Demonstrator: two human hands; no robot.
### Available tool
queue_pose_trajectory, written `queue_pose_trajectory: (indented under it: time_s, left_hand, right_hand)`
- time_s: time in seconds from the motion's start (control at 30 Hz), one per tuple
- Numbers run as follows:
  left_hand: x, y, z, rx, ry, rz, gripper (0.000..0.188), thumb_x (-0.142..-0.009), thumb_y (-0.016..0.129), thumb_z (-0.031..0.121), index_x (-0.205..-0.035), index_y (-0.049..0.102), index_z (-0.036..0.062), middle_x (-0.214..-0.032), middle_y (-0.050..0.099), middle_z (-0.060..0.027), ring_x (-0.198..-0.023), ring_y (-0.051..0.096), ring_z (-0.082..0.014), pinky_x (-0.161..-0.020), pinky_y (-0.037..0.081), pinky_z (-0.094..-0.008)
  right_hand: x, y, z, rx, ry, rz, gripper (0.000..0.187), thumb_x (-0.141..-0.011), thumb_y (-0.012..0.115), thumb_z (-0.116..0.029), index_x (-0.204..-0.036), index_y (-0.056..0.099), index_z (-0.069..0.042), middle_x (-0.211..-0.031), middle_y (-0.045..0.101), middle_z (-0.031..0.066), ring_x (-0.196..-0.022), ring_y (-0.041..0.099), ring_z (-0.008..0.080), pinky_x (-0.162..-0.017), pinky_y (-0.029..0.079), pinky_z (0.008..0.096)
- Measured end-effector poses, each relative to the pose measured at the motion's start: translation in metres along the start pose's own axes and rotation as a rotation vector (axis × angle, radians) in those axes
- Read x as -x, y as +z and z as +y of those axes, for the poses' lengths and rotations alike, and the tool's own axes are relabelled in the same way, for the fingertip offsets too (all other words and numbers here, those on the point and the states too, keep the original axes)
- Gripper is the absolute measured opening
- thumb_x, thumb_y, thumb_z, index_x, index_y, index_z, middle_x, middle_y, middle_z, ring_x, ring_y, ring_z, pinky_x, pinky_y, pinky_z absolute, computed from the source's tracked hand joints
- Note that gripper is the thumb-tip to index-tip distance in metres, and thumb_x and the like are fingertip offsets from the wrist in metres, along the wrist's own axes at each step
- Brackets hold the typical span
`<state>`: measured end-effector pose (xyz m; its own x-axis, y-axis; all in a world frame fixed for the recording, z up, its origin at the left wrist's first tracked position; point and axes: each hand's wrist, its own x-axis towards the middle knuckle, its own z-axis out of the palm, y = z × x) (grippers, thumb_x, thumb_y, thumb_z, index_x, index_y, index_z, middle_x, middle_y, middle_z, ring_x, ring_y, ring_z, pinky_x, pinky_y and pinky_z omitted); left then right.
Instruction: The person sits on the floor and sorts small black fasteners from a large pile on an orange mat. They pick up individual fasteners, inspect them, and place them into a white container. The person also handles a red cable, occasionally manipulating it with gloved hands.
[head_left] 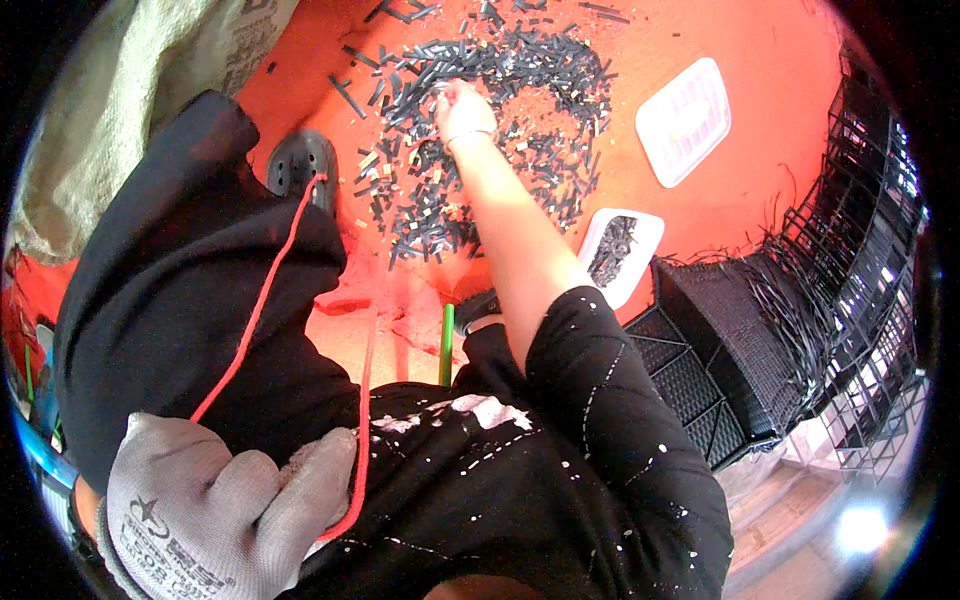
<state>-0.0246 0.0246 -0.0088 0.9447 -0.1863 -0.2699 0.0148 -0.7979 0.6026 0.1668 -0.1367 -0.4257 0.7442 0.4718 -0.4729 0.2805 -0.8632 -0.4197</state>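
Observation:
My bare right hand (462, 112) reaches down to the far part of a scattered heap of short black strips (555, 70) on the red floor. Its fingers are drawn together among the strips; what they pinch is too small to make out. Pale bits (425, 215) are mixed in with the black ones. Over my lap at the lower left, my left hand (225, 505) wears a grey knit glove with its fingers curled closed. A red cord (262, 300) runs behind this glove and comes out beside its fingers; whether the fingers hold anything is hidden.
Right of the heap lie a white shallow tray (685, 125) and a white tray with black pieces (625, 250). Black woven frames (750, 340) with loose strands line the right side. A pale woven sack (120, 120) stands upper left, near my dark shoe (300, 165). A green rod (447, 345) shows near my legs.

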Motion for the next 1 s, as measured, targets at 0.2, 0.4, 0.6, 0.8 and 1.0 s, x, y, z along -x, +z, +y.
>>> queue_pose_trajectory:
  time_s: [0.2, 0.4, 0.6, 0.8, 1.0]
  left_hand:
    - [0.004, -0.006, -0.003, 0.038, -0.039, -0.112, 0.043, -0.051, 0.075, 0.016, -0.094, 0.071, 0.0092, -0.054, 0.035, 0.0037, -0.044, 0.041, -0.0151, -0.045, 0.033, -0.0326]
    - [0.006, -0.004, -0.006, 0.042, -0.035, -0.086, 0.045, -0.050, 0.075, 0.018, -0.094, 0.071, 0.0093, -0.053, 0.033, 0.0039, -0.041, 0.040, -0.0139, -0.043, 0.031, -0.0320]
    - [0.008, 0.000, -0.009, 0.028, -0.026, -0.062, 0.046, -0.048, 0.074, 0.017, -0.093, 0.070, 0.0099, -0.054, 0.032, 0.0045, -0.040, 0.040, -0.0136, -0.042, 0.032, -0.0319]
    - [0.002, -0.002, -0.009, 0.050, 0.001, -0.031, 0.048, -0.047, 0.074, 0.019, -0.094, 0.071, 0.0100, -0.054, 0.034, 0.0044, -0.042, 0.042, -0.0137, -0.042, 0.033, -0.0320]
    - [0.009, -0.001, -0.010, 0.050, -0.034, -0.086, 0.048, -0.048, 0.074, 0.019, -0.095, 0.070, 0.0105, -0.055, 0.037, 0.0039, -0.043, 0.043, -0.0141, -0.044, 0.033, -0.0320]
  right_hand:
    - [0.020, 0.023, -0.035, 0.079, -0.131, -0.150, 0.022, -0.087, 0.058, -0.028, -0.102, 0.063, -0.012, -0.099, 0.066, 0.0148, -0.093, 0.064, 0.0321, -0.084, 0.050, 0.0408]
    - [-0.004, 0.010, -0.013, -0.054, 0.031, 0.101, 0.020, -0.085, 0.061, -0.025, -0.096, 0.064, -0.008, -0.090, 0.068, 0.0136, -0.087, 0.065, 0.0307, -0.079, 0.051, 0.0404]
    - [-0.027, -0.004, 0.000, -0.027, 0.033, 0.158, 0.024, -0.087, 0.058, -0.028, -0.101, 0.063, -0.008, -0.096, 0.066, 0.0151, -0.092, 0.064, 0.0316, -0.082, 0.050, 0.0421]
    - [-0.015, 0.014, -0.034, 0.040, -0.123, -0.017, 0.026, -0.087, 0.057, -0.027, -0.106, 0.061, -0.009, -0.102, 0.065, 0.0152, -0.095, 0.064, 0.0334, -0.084, 0.050, 0.0437]
    - [-0.029, 0.008, -0.035, -0.035, -0.038, 0.108, 0.022, -0.088, 0.057, -0.026, -0.099, 0.063, -0.008, -0.100, 0.066, 0.0148, -0.093, 0.065, 0.0317, -0.082, 0.051, 0.0423]
